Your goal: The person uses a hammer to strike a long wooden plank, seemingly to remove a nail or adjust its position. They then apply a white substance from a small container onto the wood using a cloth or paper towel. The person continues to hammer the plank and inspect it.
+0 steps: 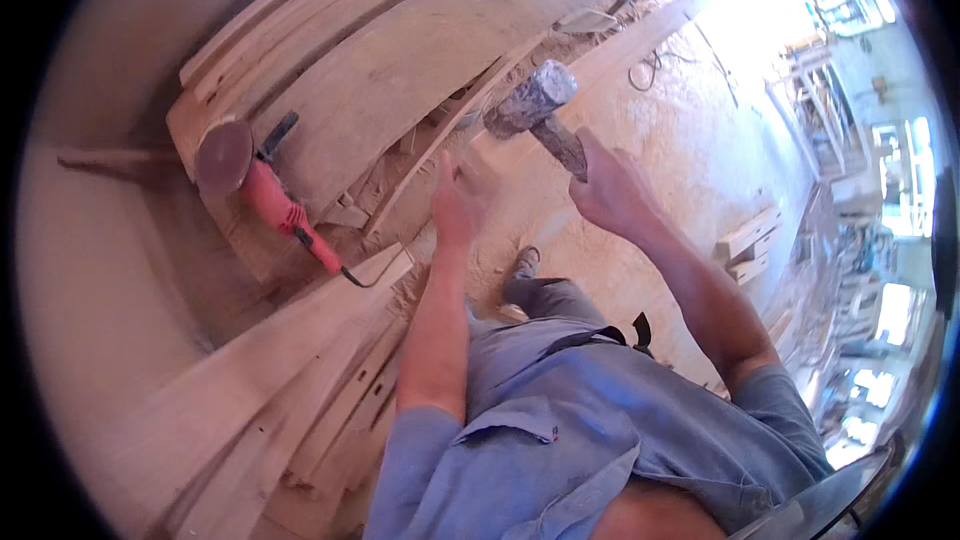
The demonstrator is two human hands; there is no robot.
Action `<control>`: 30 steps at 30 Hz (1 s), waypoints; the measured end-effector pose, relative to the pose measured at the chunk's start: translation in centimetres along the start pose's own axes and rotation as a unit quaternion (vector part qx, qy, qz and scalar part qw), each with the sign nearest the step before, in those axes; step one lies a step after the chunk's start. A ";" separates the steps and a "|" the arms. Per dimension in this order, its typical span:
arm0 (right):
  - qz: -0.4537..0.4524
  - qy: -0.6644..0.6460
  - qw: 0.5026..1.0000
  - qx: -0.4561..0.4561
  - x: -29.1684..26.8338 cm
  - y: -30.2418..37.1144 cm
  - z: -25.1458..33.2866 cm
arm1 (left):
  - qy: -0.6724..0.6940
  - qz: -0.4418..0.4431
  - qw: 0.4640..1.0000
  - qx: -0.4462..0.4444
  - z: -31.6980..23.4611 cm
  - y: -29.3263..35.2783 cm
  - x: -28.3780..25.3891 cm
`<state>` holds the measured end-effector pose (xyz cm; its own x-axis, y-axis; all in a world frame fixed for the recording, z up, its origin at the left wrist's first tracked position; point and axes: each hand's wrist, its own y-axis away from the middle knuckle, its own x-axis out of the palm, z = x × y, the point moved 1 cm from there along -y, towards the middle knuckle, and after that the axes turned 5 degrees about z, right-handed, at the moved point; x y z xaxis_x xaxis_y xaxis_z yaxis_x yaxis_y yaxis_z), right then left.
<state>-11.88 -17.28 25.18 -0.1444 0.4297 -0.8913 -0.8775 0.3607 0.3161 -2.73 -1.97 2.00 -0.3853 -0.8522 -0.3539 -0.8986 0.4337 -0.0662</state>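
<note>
My right hand [607,185] is wrapped round the short handle of a club hammer [530,102]. The hammer's heavy grey head is raised up and to the left of that hand, and its face looks worn and whitish. Lower and further left, my left hand [460,202] is beside the edge of a long narrow board [425,160]. Motion blurs its fingers, so whether they hold anything does not show.
A red angle grinder [275,195] with a round disc lies on a wide wooden panel [400,50] at the left. Long planks [280,370] are stacked at the lower left. Slotted wood blocks [750,243] sit on the dusty floor [640,270] at the right.
</note>
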 end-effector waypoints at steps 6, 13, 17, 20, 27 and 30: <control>-0.014 -0.130 0.990 0.059 4.6 6.1 -9.8 | -0.121 0.060 0.988 -0.069 1.5 2.3 1.3; 0.151 -0.220 0.937 0.227 7.2 16.2 -28.7 | 0.025 -0.040 0.998 -0.033 -6.5 4.0 -5.7; 0.125 -0.264 0.901 0.321 10.5 23.2 -38.4 | -0.148 -0.087 0.985 0.002 -17.4 -0.7 -2.3; 0.108 -0.305 0.857 0.402 11.0 26.2 -43.5 | -0.285 0.017 0.954 0.090 -21.4 -7.9 5.7; 0.044 -0.437 0.747 0.499 6.4 22.8 -48.5 | -0.412 0.232 0.874 0.112 -27.8 -24.7 28.8; 0.049 -0.478 0.714 0.510 4.6 19.8 -49.7 | -0.378 0.297 0.870 0.110 -31.1 -30.6 36.4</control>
<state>-52.64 -49.28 11.22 0.6234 0.6866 -0.3741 -0.0256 0.4961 0.8679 4.23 -55.37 20.11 -0.4441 -0.0583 -0.8941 -0.4938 0.8486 0.1899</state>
